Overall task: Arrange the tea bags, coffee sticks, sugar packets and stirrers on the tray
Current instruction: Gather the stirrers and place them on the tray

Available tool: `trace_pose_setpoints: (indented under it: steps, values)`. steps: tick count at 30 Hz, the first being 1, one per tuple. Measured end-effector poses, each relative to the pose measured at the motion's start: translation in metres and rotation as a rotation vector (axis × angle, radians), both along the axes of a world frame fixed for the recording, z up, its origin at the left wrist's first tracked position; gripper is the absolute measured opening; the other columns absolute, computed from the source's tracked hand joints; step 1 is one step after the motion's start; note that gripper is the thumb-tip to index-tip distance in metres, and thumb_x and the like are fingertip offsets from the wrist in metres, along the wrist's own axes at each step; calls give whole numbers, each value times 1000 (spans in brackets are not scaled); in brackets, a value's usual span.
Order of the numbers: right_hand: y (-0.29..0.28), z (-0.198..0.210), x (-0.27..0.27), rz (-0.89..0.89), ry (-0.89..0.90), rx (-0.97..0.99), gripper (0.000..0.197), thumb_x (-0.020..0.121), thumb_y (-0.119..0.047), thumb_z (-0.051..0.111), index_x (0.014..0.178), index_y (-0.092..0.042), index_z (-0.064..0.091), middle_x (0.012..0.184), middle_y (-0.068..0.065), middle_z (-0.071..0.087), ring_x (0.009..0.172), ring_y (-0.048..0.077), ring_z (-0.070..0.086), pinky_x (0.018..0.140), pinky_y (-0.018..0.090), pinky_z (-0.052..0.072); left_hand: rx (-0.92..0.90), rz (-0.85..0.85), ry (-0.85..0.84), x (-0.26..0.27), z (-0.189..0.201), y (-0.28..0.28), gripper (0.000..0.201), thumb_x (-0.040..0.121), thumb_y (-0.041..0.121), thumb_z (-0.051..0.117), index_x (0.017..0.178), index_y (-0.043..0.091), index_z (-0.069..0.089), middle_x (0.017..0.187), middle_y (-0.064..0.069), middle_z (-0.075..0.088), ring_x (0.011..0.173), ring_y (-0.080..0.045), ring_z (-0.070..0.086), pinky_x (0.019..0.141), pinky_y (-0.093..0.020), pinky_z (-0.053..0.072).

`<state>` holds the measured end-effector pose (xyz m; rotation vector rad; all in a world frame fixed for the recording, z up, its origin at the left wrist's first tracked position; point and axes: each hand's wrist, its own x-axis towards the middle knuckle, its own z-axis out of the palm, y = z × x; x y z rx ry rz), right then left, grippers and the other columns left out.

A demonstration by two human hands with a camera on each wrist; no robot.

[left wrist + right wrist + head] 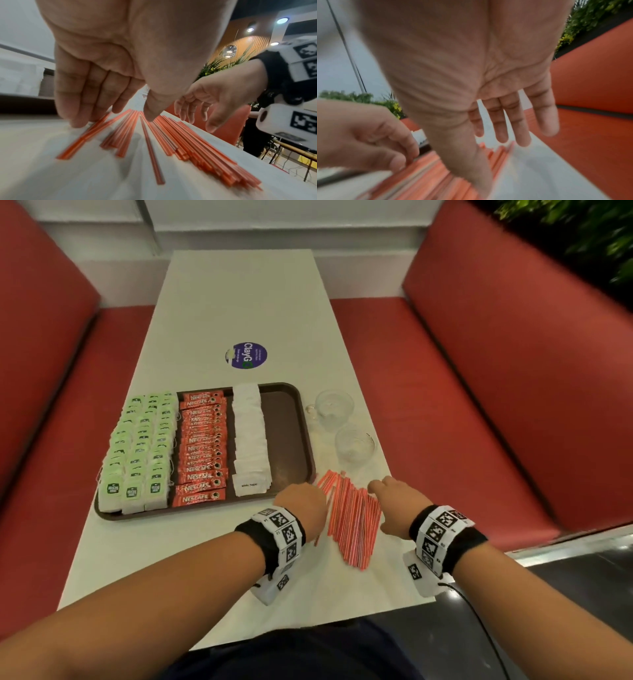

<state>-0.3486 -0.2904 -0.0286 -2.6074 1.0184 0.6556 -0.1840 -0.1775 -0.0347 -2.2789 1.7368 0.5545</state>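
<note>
On the tray [291, 426], left to right: three columns of tea bags [137, 450], one of coffee sticks [202, 446], one of sugar packets [250, 436]. The stirrers [349, 518] (too many to count) lie near-to-far on the counter [239, 302] between the left hand [301, 501], fingertips touching them, and the spread right hand [394, 501], both empty.
</note>
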Motion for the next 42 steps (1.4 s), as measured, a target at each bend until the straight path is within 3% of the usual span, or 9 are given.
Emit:
trace_pose_setpoints:
  steps: [3, 7, 15, 18, 22, 29, 32, 37, 42]
  values:
    - [-6, -12, -3, 21, -33, -1, 98, 70, -28, 87, 149, -20, 31, 137, 6, 44, 125, 27, 47, 102, 44, 48, -93, 44, 117, -8, -1, -5, 27, 103, 31, 47, 114, 9, 58, 106, -9, 68, 94, -28, 66, 71, -33, 47]
    - [-14, -12, 5, 31, -103, 44, 111, 66, -33, 91, 154, -17, 25, 145, 5, 42, 133, 25, 43, 110, 37, 40, -185, 59, 246, -11, -9, -14, 39, 95, 46, 57, 116, 14, 53, 104, -5, 65, 92, -24, 64, 78, -34, 51]
    - [3, -22, 18, 16, -224, 122, 101, 64, -41, 90, 144, -20, 32, 121, 5, 57, 110, 25, 60, 93, 36, 51, -125, 13, 195, -12, -27, -17, 67, 78, 65, 70, 117, 12, 54, 107, -7, 55, 95, -22, 54, 84, -34, 45]
    - [12, -24, 28, 9, -192, 113, 96, 65, -45, 88, 142, -18, 36, 118, 6, 59, 108, 26, 61, 93, 38, 51, -87, -10, 196, -7, -27, -13, 62, 81, 60, 70, 118, 12, 57, 109, -9, 54, 97, -24, 55, 82, -33, 45]
    - [27, -25, 42, 43, -90, 47, 62, 69, -55, 82, 109, -21, 49, 96, 2, 59, 89, 24, 61, 76, 37, 52, -54, -84, 203, 6, -22, -3, 48, 86, 51, 68, 113, 13, 62, 103, -9, 57, 88, -24, 57, 76, -32, 47]
    - [46, -19, 65, 174, -18, -128, 48, 83, -63, 63, 104, -20, 60, 93, 4, 64, 74, 24, 54, 66, 32, 39, -19, -133, 174, 33, -16, 21, 35, 88, 45, 64, 107, 15, 69, 95, -8, 64, 86, -26, 63, 77, -35, 52]
    - [48, -18, 79, 220, 0, -140, 45, 83, -65, 62, 96, -21, 64, 88, 1, 60, 74, 22, 52, 65, 32, 39, -29, -146, 191, 42, -15, 28, 31, 92, 40, 60, 106, 14, 70, 97, -10, 64, 89, -28, 62, 80, -37, 51]
    - [50, -22, 89, 276, -28, -113, 52, 84, -64, 63, 105, -17, 67, 94, 2, 47, 97, 23, 52, 70, 33, 39, -48, -194, 193, 53, -15, 35, 33, 99, 38, 51, 109, 13, 68, 103, -10, 60, 95, -26, 58, 74, -30, 39]
    - [53, -22, 94, 284, -85, 22, 40, 90, -51, 61, 103, -14, 63, 96, 6, 59, 85, 24, 56, 72, 34, 43, -56, -231, 180, 59, -16, 40, 34, 97, 41, 56, 115, 13, 65, 108, -9, 59, 98, -25, 58, 80, -31, 41]
